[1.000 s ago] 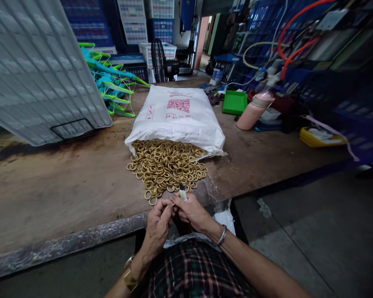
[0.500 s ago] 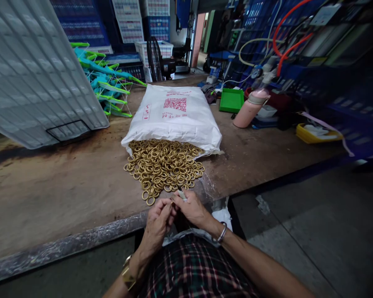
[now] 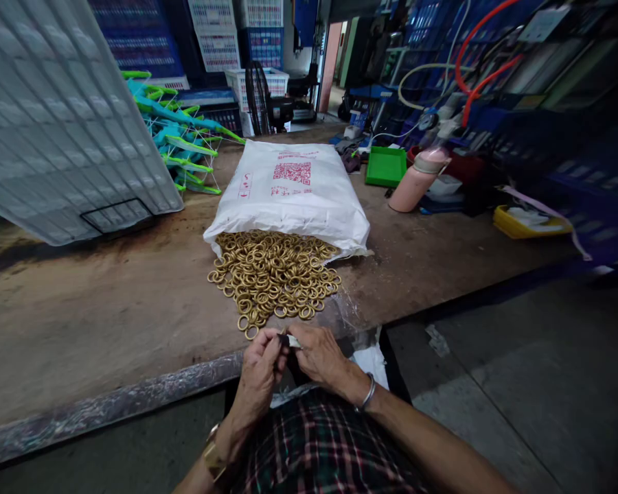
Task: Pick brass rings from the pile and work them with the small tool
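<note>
My left hand [image 3: 260,367] is closed in a pinch just in front of the table edge. A thin gold sliver showed at its fingertips earlier, which looks like a ring; now the fingers mostly hide it. In my right hand [image 3: 319,353] is a small slim tool [image 3: 293,341] with a pale body and a black end. The black end lies sideways against the left fingertips. Just beyond both hands, a heap of gold-coloured rings [image 3: 272,274] spills out of a white woven sack [image 3: 293,199] lying on the table.
A large pale ribbed crate [image 3: 77,130] stands tilted at the left, with blue and green plastic pieces [image 3: 175,130] behind it. Across the brown table [image 3: 108,309] are a green tray [image 3: 386,166], a pink bottle [image 3: 417,182] and a yellow tray [image 3: 528,223]. A black fan [image 3: 257,99] stands behind.
The tool in my right hand has turned from pointing up and away to lying sideways, its black end now at the left fingertips. The left hand keeps its pinch; the view shifts slightly.
</note>
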Tool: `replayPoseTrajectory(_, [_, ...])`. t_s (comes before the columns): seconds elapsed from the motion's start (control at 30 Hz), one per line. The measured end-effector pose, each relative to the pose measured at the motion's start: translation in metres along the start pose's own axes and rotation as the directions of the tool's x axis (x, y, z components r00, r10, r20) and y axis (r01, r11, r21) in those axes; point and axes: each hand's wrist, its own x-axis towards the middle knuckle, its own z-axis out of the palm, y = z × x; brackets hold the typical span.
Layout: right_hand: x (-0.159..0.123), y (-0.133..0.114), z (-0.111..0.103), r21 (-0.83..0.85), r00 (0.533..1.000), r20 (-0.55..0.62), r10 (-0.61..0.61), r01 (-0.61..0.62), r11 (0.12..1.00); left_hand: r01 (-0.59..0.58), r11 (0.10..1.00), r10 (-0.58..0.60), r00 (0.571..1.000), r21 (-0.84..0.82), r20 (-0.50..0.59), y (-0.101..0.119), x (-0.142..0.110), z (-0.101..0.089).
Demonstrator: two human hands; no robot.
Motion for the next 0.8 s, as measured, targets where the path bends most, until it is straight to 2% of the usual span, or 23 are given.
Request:
replayPoseTrajectory(0.27, [-0.001,-0.005,0.002,-0.153,0.995,0.053,0.086,-0.077,0.985,0.004,1.000,-0.005,0.999,-0.007,-0.036,-0.004,0.001,-0.001])
replayPoseTrajectory(0.5, [0.001,-0.012,-0.006,-0.230,0.971,0.161,0.179,-0.140,0.963,-0.010,0.997,0.016,0.997,0.078,-0.072,-0.004,-0.001,-0.001])
replayPoseTrajectory(0.57, [0.005,-0.009,-0.010,-0.249,0.965,0.163,0.207,-0.163,0.955,-0.014,0.991,0.018,0.999,0.133,-0.028,0.000,-0.008,0.001])
replayPoseTrajectory(0.63, [0.008,-0.004,-0.012,-0.261,0.960,0.142,0.241,-0.198,0.945,-0.012,0.989,0.001,0.997,0.146,0.073,0.005,-0.016,0.003])
replayPoseTrajectory(0.7, [0.011,0.001,-0.012,-0.254,0.962,0.118,0.246,-0.211,0.944,0.016,0.997,-0.027,0.988,0.075,0.152,0.009,-0.021,0.004])
replayPoseTrajectory(0.8, [0.014,0.004,-0.009,-0.188,0.985,0.072,0.154,-0.138,0.972,0.081,0.989,-0.062,0.987,-0.125,0.148,0.012,-0.021,0.001])
